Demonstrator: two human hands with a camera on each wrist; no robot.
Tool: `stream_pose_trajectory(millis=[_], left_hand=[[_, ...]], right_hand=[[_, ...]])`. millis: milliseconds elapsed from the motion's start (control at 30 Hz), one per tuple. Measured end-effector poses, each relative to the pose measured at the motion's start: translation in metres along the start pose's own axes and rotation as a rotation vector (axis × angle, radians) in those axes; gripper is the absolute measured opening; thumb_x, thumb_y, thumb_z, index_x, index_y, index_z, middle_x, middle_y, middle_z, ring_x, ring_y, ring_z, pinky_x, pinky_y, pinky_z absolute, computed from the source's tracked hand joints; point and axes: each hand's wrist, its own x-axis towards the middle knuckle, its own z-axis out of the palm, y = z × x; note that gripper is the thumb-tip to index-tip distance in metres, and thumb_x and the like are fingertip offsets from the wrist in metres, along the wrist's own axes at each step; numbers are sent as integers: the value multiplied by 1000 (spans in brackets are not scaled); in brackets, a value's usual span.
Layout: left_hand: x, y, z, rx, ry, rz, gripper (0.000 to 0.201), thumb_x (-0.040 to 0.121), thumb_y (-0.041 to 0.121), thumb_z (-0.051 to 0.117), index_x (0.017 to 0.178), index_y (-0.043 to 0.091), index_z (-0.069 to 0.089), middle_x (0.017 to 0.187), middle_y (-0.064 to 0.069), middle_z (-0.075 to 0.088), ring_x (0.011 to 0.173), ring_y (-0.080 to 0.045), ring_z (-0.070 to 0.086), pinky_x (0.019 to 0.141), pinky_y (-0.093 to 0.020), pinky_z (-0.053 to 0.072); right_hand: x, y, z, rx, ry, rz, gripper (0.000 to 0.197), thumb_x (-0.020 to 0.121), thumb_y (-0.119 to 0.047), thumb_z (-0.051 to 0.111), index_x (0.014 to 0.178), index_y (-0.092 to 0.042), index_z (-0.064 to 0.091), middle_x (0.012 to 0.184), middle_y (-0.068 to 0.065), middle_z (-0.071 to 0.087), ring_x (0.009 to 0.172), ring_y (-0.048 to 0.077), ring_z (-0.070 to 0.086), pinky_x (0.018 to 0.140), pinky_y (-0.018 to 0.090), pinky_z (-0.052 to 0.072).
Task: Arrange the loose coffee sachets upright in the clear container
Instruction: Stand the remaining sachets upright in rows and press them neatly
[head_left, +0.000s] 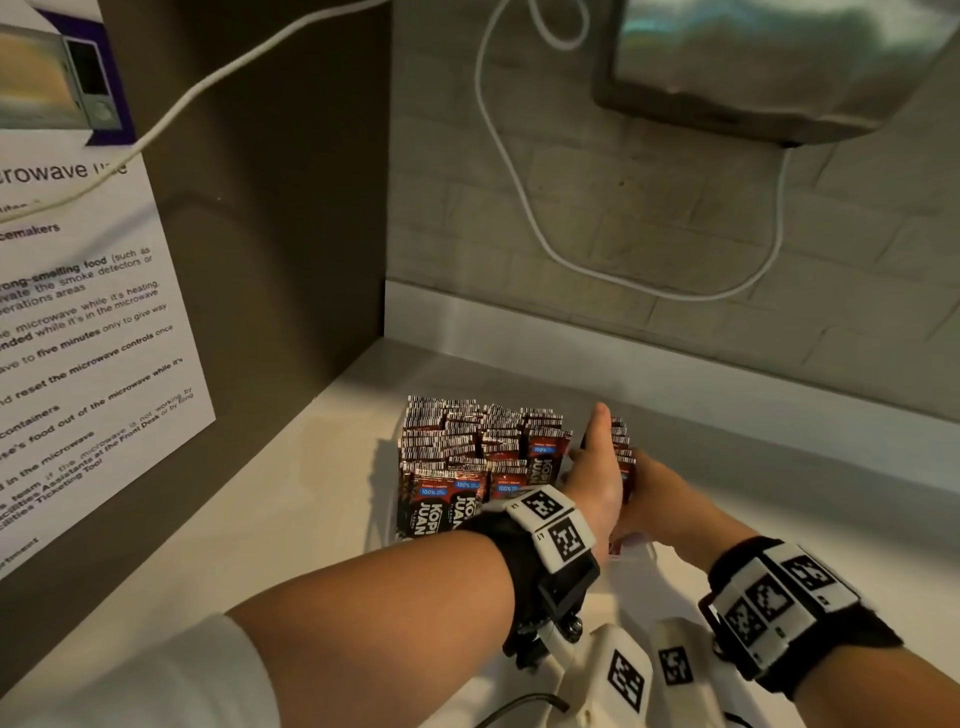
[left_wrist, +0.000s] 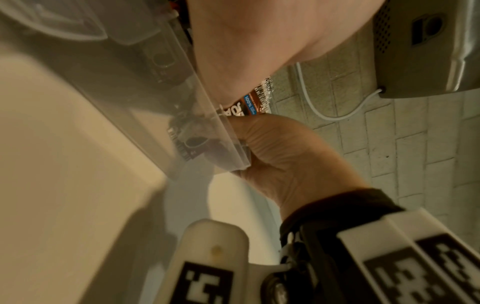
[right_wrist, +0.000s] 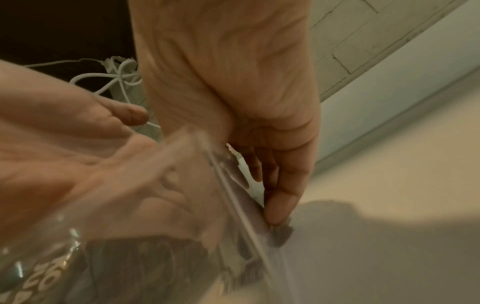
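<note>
Thin red-and-black foil coffee sachets (head_left: 470, 457), seemingly light and slippery, are steadied upright in the clear plastic container (left_wrist: 218, 127) by a flat left hand (head_left: 597, 467); the right hand's (head_left: 657, 493) grip cannot be told.

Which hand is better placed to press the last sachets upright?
Probably the left hand: its flat fingers already stand among the sachets. The right hand steadies the clear container from outside.

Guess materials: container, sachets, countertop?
Container: clear rigid plastic, probably; sachets and fingers show through its wall. Sachets: likely glossy printed foil or film, with crimped top edges. Countertop: smooth matte off-white, perhaps laminate or solid surface; cannot tell which.
</note>
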Motion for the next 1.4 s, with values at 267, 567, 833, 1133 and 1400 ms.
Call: stream_pose_trajectory(millis=[267,567,833,1133,1400], left_hand=[[42,-18,5,9,12,36,151,10,106,34,145,38,36,154,-3,34,142,-25,32,112,-55,29],[46,-17,5,102,-19,10,155,5,105,35,145,39,33,153,-6,36,138,-31,38,113,-53,29],[45,-16,4,92,-13,-4,164,4,104,35,148,27,33,150,-5,40,136,-27,41,113,-48,31],[61,-24,7,136,33,15,154,7,107,31,144,35,38,149,-5,42,135,-28,42,111,-51,32],[22,-8,4,132,24,73,166,-1,104,30,149,32,31,152,-5,36,139,-23,37,114,-46,29]], right_hand=[[5,-2,1,-92,95,1,17,74,-6,72,79,-15,59,67,5,69,66,24,70,70,39,60],[6,-11,-1,-167,48,61,21,79,-3,65,71,-17,53,64,2,63,57,17,63,57,26,55],[7,-10,0,-77,64,66,9,79,-4,68,83,-8,62,82,18,72,78,34,71,75,45,59],[2,-9,-2,-8,73,72,30,78,-2,71,96,-17,52,82,8,68,79,32,70,70,42,60],[-4,-10,-9,-14,101,64,89,71,-8,78,144,-23,29,98,10,67,83,27,68,68,40,60]])
